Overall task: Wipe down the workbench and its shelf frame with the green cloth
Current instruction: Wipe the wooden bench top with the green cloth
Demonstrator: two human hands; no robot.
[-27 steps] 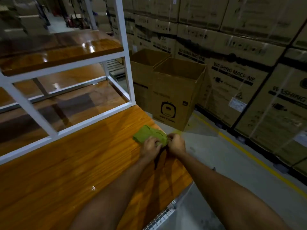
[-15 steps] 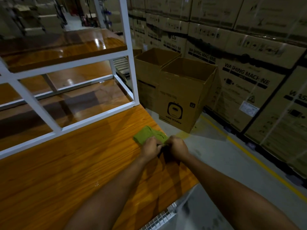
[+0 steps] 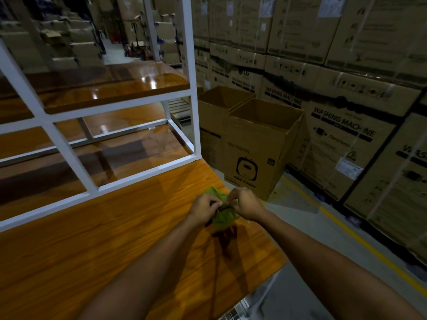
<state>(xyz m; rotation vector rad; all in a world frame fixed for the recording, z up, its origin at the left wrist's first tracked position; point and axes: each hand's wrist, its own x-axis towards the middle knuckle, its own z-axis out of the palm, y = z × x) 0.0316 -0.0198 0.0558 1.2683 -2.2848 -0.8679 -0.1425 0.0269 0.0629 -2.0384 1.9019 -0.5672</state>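
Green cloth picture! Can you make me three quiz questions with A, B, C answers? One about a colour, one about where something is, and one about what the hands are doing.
1. What colour is the metal shelf frame?
A red
B white
C black

2. Where is the crumpled green cloth?
A in a bucket
B on a chair
C just over the orange wooden workbench, near its right edge

3. What are the left hand and right hand doing?
A both hold the cloth
B both lie flat
C both wave in the air

Answers:
1 B, its bars are plainly white.
2 C, it is between the hands, above the benchtop.
3 A, fingers of both hands curl on the cloth.
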